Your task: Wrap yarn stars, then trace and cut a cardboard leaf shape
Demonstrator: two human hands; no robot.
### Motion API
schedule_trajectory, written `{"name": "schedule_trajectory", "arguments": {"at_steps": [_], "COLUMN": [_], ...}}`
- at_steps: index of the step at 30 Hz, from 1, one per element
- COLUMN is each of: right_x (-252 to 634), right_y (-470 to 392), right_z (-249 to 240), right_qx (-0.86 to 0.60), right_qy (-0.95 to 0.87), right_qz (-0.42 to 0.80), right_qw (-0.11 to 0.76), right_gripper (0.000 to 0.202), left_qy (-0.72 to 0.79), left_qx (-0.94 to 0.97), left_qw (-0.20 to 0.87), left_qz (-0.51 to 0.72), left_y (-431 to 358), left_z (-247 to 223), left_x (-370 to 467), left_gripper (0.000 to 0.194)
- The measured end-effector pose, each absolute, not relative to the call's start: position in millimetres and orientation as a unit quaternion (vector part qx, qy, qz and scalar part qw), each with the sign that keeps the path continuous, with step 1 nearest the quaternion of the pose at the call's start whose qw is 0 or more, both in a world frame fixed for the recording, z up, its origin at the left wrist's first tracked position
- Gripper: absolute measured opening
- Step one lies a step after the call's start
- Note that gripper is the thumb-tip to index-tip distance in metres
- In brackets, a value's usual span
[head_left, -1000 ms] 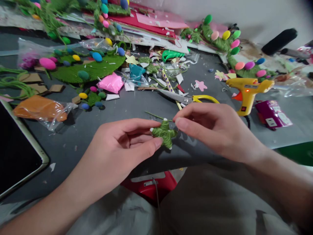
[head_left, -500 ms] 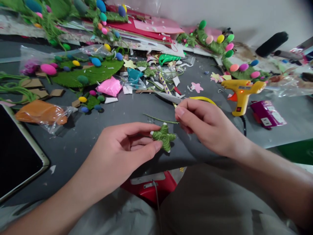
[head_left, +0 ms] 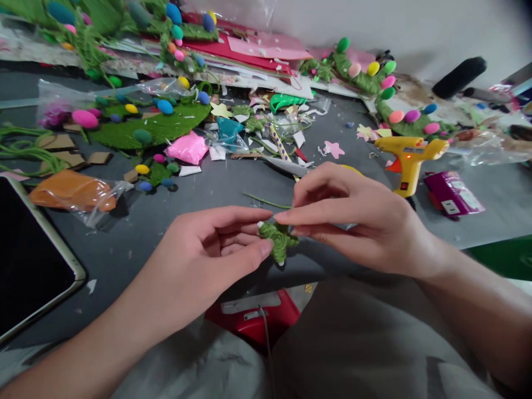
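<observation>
A small star wrapped in green yarn (head_left: pixel 279 241), with white showing at some of its tips, is pinched between the thumb and fingers of my left hand (head_left: pixel 220 244). From the other side my right hand (head_left: pixel 357 216) closes its fingertips on the star's upper right points and covers part of them. A thin green strand of yarn (head_left: pixel 266 200) lies on the table just beyond the star and runs toward my right fingers. Behind my right hand lie scissors (head_left: pixel 286 165), their blades pointing left and their yellow handle mostly hidden.
A yellow glue gun (head_left: pixel 409 158) with a lit red light stands at right beside a purple packet (head_left: pixel 455 193). Bagged orange clay (head_left: pixel 72 190) and a phone or tablet (head_left: pixel 33 260) lie at left. Paper scraps and green leaf pieces with coloured balls (head_left: pixel 166 124) spread behind.
My right hand has moved left and down from above the table onto the star. The star has turned slightly in my left hand, which stays in nearly the same place.
</observation>
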State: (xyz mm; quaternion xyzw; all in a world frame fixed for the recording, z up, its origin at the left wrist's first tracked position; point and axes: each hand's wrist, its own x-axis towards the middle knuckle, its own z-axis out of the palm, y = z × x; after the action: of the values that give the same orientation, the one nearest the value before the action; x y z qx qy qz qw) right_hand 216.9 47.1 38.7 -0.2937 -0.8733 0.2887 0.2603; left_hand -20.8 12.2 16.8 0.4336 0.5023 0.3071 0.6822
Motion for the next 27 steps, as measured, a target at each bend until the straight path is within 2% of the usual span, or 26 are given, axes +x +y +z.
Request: {"name": "schedule_trajectory", "arguments": {"at_steps": [11,18,27], "right_x": [212.1,211.3,214.9], "right_y": [44.9,46.8,45.0], "right_z": [33.0,33.1,34.8], "right_qx": [-0.278,-0.378,-0.456], "right_qy": [-0.903,-0.863,-0.808], "right_qz": [0.245,0.233,0.249], "right_qw": [0.218,0.241,0.279], "right_gripper": [0.016,0.011,0.020], "left_qy": [0.488,0.502,0.519], "left_qx": [0.406,0.430,0.450], "left_qw": [0.707,0.679,0.658], "left_qz": [0.311,0.319,0.309], "left_y": [15.6,17.0,15.8], "left_z": [15.9,15.0,15.7], "left_x": [-21.2,-20.3,-21.0], "left_gripper": [0.033,0.025,0.023]}}
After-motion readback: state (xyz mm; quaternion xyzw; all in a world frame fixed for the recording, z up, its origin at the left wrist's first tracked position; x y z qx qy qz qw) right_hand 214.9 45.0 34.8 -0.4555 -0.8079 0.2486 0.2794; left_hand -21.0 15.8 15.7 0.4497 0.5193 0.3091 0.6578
